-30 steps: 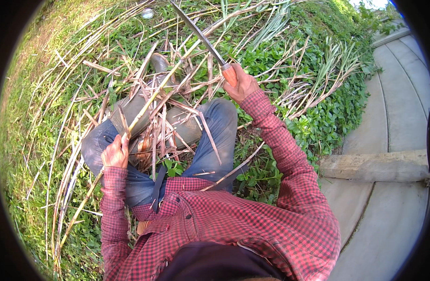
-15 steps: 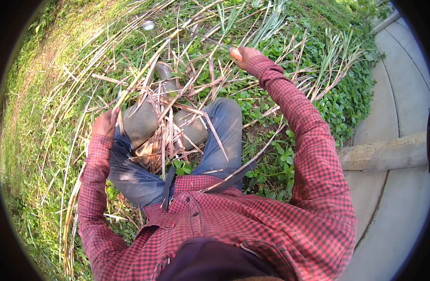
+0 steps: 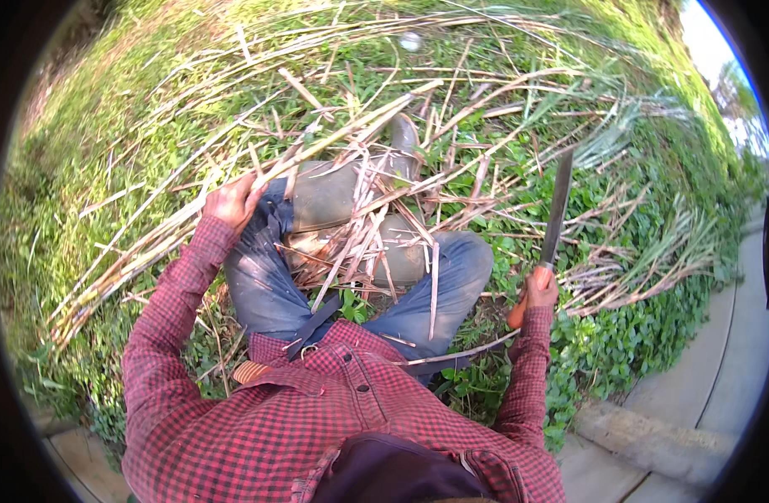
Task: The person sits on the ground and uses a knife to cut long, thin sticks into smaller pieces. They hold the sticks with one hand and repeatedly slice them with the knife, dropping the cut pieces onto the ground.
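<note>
My left hand (image 3: 231, 201) is closed around a long yellow-green stalk (image 3: 351, 127), beside my left knee. The stalk slants up and away to the right, over my boots (image 3: 324, 199). Whether it runs on past the hand into the stalks lying behind is hard to tell. My right hand (image 3: 539, 291) grips the orange handle of a machete (image 3: 559, 205) to the right of my right knee. Its dark blade points away from me, apart from the stalk. Dry, split stalk strips (image 3: 369, 239) lie heaped over my crossed legs and boots.
Long cut stalks (image 3: 116, 272) lie on the grass to the left and far side. Leafy green tops (image 3: 627, 126) spread at the far right. A round whitish object (image 3: 410, 42) lies in the grass ahead. Concrete slabs (image 3: 694, 352) and a beam (image 3: 652, 440) border the right.
The machete has come back from the stalk's far part toward my right side, its blade now pointing away. The held stalk slants lower to the right. The view has shifted.
</note>
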The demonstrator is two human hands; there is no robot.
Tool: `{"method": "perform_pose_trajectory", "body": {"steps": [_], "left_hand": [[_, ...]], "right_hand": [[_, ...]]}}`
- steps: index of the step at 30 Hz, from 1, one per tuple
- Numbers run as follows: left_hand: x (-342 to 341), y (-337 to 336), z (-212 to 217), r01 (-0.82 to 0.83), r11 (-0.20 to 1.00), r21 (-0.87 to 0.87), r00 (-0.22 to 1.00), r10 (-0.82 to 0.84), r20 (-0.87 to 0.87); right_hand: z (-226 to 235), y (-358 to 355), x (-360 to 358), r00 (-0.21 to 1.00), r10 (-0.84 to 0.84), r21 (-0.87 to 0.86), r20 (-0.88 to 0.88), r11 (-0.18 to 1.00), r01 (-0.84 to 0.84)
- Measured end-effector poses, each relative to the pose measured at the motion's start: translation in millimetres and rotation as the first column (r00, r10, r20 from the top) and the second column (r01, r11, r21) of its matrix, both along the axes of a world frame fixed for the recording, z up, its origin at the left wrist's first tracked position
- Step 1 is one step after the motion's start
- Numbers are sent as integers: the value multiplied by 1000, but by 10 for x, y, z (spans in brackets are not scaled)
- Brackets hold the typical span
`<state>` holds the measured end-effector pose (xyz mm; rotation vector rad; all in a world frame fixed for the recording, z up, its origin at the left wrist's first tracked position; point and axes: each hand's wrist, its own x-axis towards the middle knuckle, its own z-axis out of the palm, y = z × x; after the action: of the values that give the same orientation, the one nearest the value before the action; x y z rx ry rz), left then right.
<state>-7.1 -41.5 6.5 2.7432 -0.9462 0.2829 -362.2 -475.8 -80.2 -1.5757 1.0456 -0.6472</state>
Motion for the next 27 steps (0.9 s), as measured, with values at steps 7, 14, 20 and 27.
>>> {"method": "perform_pose_trajectory", "body": {"steps": [7,14,20,27], "left_hand": [[-166,585,101,-4,994,114,998,-4,64],[100,1949,-455,-214,930,298,964,152,217],[501,2741,-551,-424,792,440,902,411,129],[1232,3037,-704,-89,489,868,610,715,-341]], "right_hand": [[-293,-65,529,995,-45,-164,-92,986,29],[366,469,992,997,65,-165,-44,984,-71],[-11,211,794,998,-5,-224,-64,974,-10],[109,677,677,992,-58,43,-109,997,63]]}}
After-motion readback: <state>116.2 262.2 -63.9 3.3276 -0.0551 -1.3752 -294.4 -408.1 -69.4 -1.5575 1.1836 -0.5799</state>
